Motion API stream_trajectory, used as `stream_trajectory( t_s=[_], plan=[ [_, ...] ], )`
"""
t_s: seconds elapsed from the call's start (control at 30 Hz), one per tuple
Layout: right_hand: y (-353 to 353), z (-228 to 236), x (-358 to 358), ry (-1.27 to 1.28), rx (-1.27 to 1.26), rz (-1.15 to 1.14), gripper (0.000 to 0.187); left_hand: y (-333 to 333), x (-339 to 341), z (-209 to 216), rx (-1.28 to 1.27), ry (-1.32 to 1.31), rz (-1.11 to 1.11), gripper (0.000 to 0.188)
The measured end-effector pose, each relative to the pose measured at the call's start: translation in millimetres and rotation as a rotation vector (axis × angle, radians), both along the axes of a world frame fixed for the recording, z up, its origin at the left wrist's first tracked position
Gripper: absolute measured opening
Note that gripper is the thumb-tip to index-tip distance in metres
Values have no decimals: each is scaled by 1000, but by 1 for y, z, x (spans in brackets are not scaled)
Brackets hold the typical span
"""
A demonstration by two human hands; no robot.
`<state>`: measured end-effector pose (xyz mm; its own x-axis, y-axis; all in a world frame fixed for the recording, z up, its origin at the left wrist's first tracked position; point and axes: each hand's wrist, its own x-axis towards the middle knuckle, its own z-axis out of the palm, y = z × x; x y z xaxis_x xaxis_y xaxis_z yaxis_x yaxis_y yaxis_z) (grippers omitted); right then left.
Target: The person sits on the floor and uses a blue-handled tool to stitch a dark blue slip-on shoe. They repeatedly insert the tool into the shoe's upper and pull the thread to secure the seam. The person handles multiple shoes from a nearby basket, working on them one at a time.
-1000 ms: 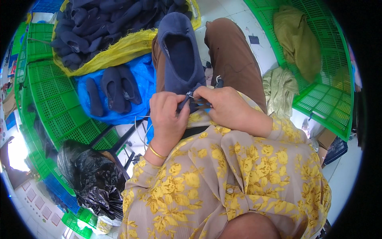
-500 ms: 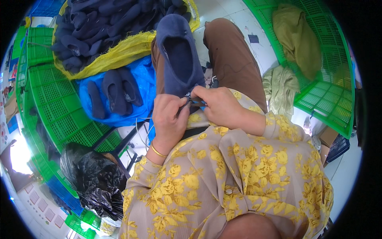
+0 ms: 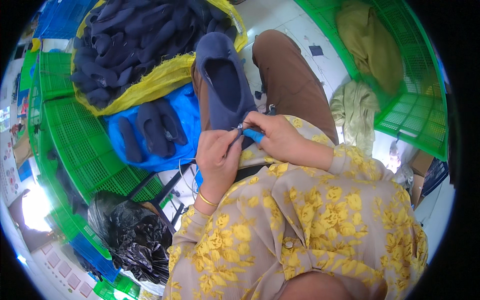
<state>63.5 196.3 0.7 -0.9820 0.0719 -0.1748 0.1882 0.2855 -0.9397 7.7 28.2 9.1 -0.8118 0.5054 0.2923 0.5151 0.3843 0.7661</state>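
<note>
A dark blue fabric slipper shoe [image 3: 235, 116] lies toe-away over my left thigh, its opening facing up. My left hand [image 3: 218, 154] is closed in a pinch at its heel end, thumb against forefinger. Close beside it, my right hand [image 3: 280, 134] has its fingertips pressed together at the same heel edge, and a blue cover [image 3: 254, 135] wraps one finger. A tiny pale bit [image 3: 240, 127] shows between the two hands. What the right fingertips hold is too small to make out.
At the upper left a yellow sack [image 3: 150, 82] is heaped with similar dark shoes. Several more lie on a blue plastic sheet [image 3: 186, 102]. Green crates [image 3: 75, 127] stand left, another green crate [image 3: 412, 120] right, with cloth [image 3: 372, 47] inside. A black plastic bag [image 3: 132, 235] sits lower left.
The view has shifted slightly, so the surroundings sit lower and further right. A dark piece seen between my hands no longer shows; the blue finger cover is now plainly visible.
</note>
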Motion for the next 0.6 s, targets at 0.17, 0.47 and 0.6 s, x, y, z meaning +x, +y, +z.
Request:
stream_trajectory(
  t_s=[0.17, 0.47, 0.6],
  plan=[
    [3, 5, -2, -130, -72, 6, 28, 2, 1, -4, 7, 54, -53, 20],
    [3, -1, -5, 2, -180, 93, 29, 1, 1, -11, 16, 81, -94, 23],
    [10, 16, -15, -24, -21, 214, 25, 1, 2, -12, -26, 119, -93, 25]
  ],
)
